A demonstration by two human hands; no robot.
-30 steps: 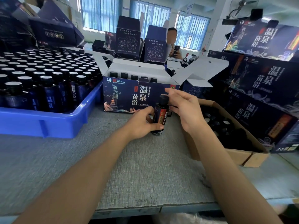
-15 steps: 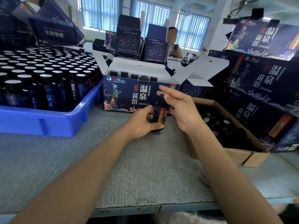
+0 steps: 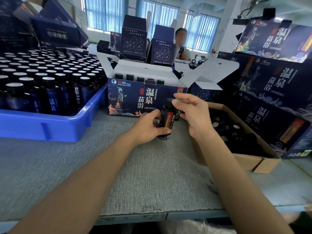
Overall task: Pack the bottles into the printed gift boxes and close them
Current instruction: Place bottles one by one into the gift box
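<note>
A dark bottle (image 3: 167, 119) with a red label and black cap stands on the grey table, just in front of the open printed gift box (image 3: 131, 98). My left hand (image 3: 148, 127) grips the bottle's body from the left. My right hand (image 3: 192, 114) hovers at the cap from the right, fingers spread and mostly straight, thumb close to the cap. Whether it touches the cap is unclear. The gift box's white flaps (image 3: 211, 71) stand open, and several black bottle caps (image 3: 130, 76) show inside it.
A blue plastic tray (image 3: 50, 125) full of capped bottles fills the left. On the right a brown cardboard box (image 3: 253, 162) holds loose black caps. Closed printed boxes (image 3: 273, 92) are stacked at the right. Upright empty boxes and a seated person are behind.
My right hand's fingers have come off the bottle cap and spread out above it. My left hand keeps its grip on the bottle, which stays in place.
</note>
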